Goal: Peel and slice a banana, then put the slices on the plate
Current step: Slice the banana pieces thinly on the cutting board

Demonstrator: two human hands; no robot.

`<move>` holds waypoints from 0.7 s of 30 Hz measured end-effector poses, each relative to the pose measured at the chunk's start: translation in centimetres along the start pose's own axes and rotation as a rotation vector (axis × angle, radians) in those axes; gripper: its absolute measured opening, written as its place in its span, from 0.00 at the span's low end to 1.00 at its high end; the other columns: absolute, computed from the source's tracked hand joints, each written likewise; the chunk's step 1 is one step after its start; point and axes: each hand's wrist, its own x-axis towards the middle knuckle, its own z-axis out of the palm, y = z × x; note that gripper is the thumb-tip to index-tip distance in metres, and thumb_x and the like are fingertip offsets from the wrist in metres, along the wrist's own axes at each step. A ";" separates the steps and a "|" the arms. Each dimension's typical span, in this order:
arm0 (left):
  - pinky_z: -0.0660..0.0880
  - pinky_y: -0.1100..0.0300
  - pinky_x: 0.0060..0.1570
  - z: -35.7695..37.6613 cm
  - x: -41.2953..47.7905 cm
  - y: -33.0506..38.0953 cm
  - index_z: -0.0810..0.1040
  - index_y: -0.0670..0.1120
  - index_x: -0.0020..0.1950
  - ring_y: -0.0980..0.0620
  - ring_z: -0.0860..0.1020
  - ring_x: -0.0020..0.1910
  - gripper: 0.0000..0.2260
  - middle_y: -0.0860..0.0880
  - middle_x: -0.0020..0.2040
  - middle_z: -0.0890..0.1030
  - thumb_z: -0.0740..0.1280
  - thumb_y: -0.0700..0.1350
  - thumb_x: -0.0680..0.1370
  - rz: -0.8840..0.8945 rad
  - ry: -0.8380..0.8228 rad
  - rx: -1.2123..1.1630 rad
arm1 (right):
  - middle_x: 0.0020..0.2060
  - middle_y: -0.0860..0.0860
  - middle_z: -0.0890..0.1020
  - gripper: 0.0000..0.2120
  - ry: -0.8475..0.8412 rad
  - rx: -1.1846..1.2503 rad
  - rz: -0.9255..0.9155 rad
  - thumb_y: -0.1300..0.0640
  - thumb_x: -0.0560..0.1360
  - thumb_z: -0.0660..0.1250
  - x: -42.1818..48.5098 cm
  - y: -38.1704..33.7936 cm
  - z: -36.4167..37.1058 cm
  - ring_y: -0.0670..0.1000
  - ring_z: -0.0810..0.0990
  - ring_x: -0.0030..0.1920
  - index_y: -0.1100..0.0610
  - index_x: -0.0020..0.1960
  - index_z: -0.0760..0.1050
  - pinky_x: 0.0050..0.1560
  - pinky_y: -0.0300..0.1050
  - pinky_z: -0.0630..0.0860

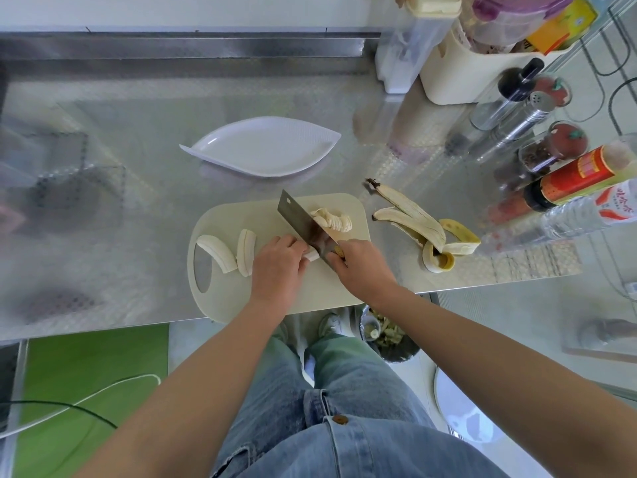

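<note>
A cream cutting board (227, 215) lies on the steel counter. My right hand (362, 267) grips the handle of a cleaver (300, 222) whose blade stands on the board. My left hand (279, 267) holds a short banana piece (312, 256) against the blade. A pile of cut slices (332, 219) lies just right of the blade. Two peeled banana lengths (217, 251) (246, 251) rest on the board's left part. A white leaf-shaped plate (265, 146) sits behind the board with nothing on it.
The banana peel (424, 225) lies right of the board. Bottles, spice jars and containers (537, 132) crowd the counter's right and back-right. A bin (386, 336) with scraps stands on the floor under the counter edge.
</note>
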 end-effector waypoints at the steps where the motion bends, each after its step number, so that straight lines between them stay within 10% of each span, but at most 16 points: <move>1: 0.70 0.58 0.37 0.0 -0.1 0.0 0.82 0.45 0.48 0.47 0.76 0.43 0.08 0.48 0.44 0.80 0.75 0.41 0.70 0.003 0.009 -0.002 | 0.32 0.54 0.70 0.14 0.026 0.022 -0.007 0.55 0.79 0.60 0.0 -0.1 -0.3 0.56 0.69 0.34 0.58 0.36 0.65 0.36 0.47 0.63; 21: 0.71 0.55 0.39 -0.1 -0.3 -0.4 0.83 0.45 0.46 0.47 0.76 0.41 0.08 0.48 0.42 0.81 0.76 0.41 0.69 -0.015 0.031 0.016 | 0.29 0.51 0.66 0.20 -0.001 -0.013 -0.019 0.55 0.79 0.58 -0.3 -0.5 -0.6 0.56 0.68 0.33 0.51 0.30 0.56 0.35 0.46 0.62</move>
